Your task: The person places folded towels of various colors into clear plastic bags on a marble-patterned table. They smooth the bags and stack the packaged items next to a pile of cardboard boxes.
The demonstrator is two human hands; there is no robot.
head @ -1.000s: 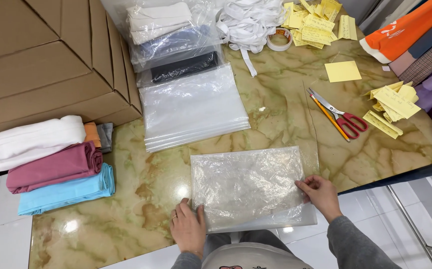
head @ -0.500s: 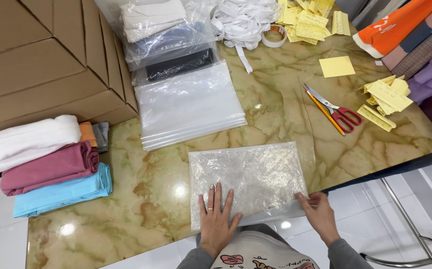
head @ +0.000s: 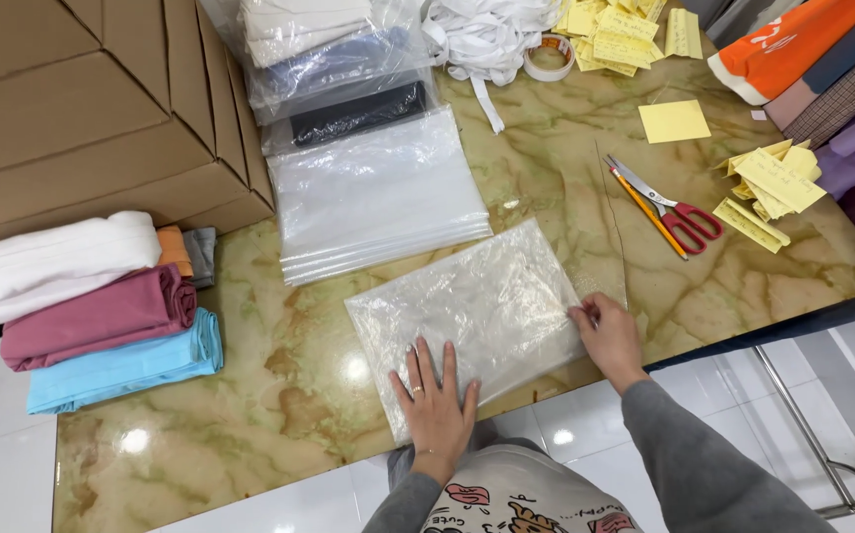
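The clear plastic bag (head: 467,316) lies flat at the near edge of the marble surface (head: 250,424). The left hand (head: 437,400) presses it with an open, flat grip; the right hand (head: 607,336) pinches its right edge. It looks light, limp and slippery, best held by the edges.

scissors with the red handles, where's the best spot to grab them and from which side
Probably by the red handles, coming from the right hand side. The scissors lie flat and closed, blades pointing up-left, with an orange pencil close along their left edge.
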